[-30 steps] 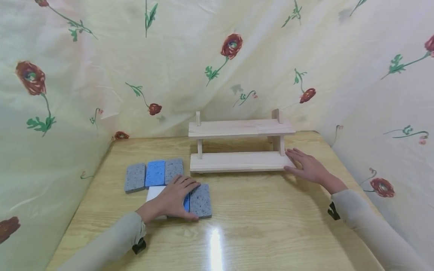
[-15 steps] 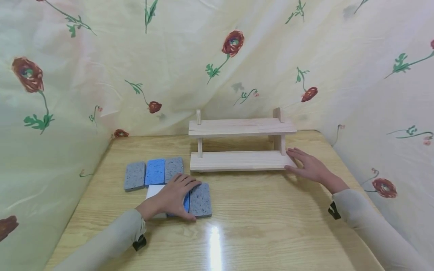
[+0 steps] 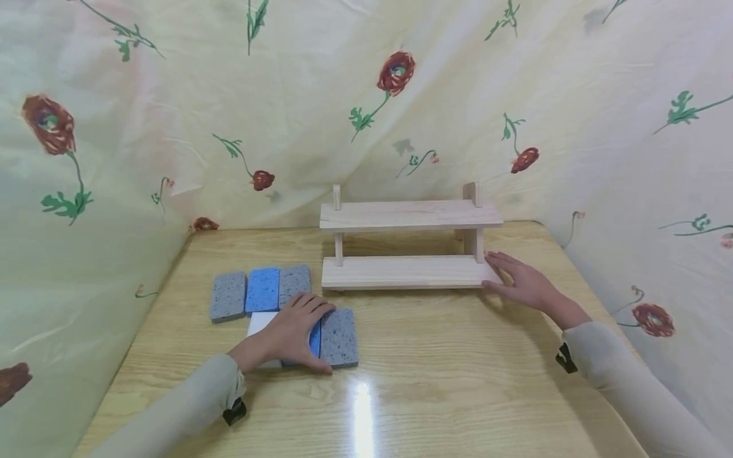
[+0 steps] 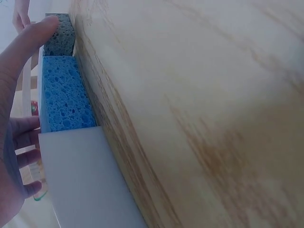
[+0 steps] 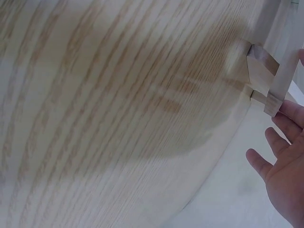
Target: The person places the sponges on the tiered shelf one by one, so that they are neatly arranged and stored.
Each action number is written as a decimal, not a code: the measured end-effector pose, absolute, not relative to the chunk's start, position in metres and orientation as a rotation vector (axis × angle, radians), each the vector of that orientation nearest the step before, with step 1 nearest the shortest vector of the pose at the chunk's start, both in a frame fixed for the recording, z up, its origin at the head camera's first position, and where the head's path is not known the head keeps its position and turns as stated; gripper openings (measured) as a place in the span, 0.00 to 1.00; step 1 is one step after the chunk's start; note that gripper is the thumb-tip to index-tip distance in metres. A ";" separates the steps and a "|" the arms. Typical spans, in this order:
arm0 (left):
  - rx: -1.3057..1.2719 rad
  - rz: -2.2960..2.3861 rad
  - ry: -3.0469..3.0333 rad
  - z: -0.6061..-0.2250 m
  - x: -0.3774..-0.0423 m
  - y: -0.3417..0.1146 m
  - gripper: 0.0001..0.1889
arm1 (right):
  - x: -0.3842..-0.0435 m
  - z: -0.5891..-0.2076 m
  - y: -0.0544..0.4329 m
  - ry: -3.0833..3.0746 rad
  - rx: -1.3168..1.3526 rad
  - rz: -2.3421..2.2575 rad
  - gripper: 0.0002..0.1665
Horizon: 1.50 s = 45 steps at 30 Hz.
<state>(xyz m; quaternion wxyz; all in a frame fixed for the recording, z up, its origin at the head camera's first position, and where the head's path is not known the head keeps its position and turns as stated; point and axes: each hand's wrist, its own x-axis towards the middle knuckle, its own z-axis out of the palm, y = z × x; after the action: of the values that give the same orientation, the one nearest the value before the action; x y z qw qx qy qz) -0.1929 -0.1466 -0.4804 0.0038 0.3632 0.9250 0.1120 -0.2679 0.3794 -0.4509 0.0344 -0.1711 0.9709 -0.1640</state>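
My left hand (image 3: pixel 292 334) lies spread over the front row of blocks, its thumb at the near edge and fingers toward the far side. Under and beside it are a white block (image 3: pixel 261 322), a blue sponge (image 4: pixel 66 95) and a speckled grey sponge (image 3: pixel 339 337); the hand hides part of the row. In the left wrist view the thumb (image 4: pixel 35 35) tip overlaps the grey sponge's edge. At the right end of a two-tier wooden shelf (image 3: pixel 401 272), my right hand (image 3: pixel 523 284) has its thumb and fingertips right at the lower board, fingers extended.
Behind the left hand, a second row holds a grey sponge (image 3: pixel 228 297), a blue sponge (image 3: pixel 263 289) and another grey sponge (image 3: pixel 294 280). The wood-grain table (image 3: pixel 446 375) is bounded by a flowered cloth (image 3: pixel 298 114) at the back and sides.
Both hands keep their places over the sponges and at the shelf. The head view has shifted very slightly.
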 end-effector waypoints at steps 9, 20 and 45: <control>1.128 0.362 2.889 -0.481 -0.195 -0.146 0.60 | -0.267 -0.452 0.379 2.992 -0.550 -0.526 0.46; 1.092 0.391 2.844 -0.481 -0.196 -0.147 0.63 | -0.267 -0.455 0.381 3.004 -0.567 -0.525 0.46; 1.130 0.473 2.787 -0.470 -0.199 -0.145 0.58 | -0.266 -0.452 0.380 2.989 -0.555 -0.513 0.47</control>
<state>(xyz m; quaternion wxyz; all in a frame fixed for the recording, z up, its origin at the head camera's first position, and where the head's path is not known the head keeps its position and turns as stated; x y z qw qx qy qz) -0.1993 -0.1447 -0.4696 0.0484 0.3708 0.9144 0.1551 -0.2659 0.3796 -0.4519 0.0293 -0.1799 0.9691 -0.1663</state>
